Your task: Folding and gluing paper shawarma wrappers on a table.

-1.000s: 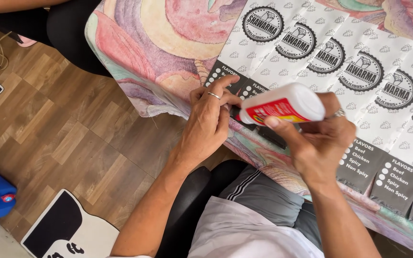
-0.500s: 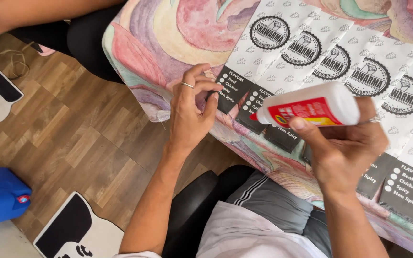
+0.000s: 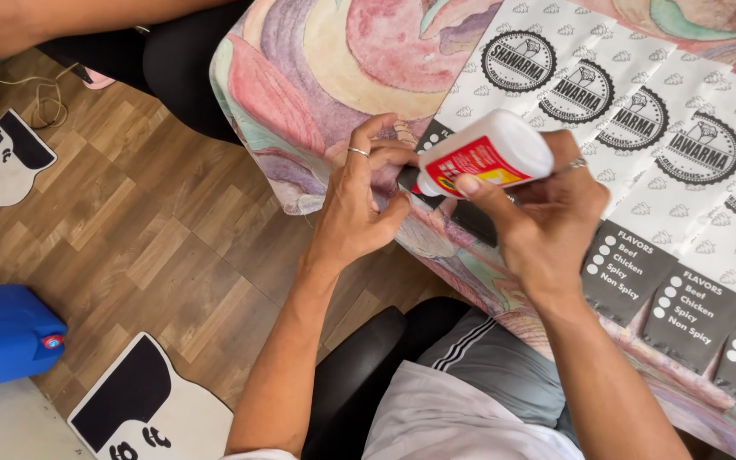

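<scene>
My right hand (image 3: 555,217) grips a white glue bottle (image 3: 487,155) with a red label, held on its side with the nozzle pointing left and down. The nozzle end meets the dark edge strip of a printed paper sheet (image 3: 615,111) that lies on the table. My left hand (image 3: 359,200), with a ring on one finger, pinches that same edge of the sheet right beside the nozzle. The sheet is white with round black emblems and dark grey tabs along its near edge.
A pastel swirl-patterned cloth (image 3: 325,77) covers the table. Another person's arm (image 3: 36,21) shows at the top left. On the wooden floor lie a blue container (image 3: 2,336), black-and-white cutouts (image 3: 138,409) and a cord (image 3: 40,98). I sit on a black chair (image 3: 355,366).
My right hand has brought the bottle left and down until its nozzle meets my left fingers at the sheet's edge. The view has also shifted.
</scene>
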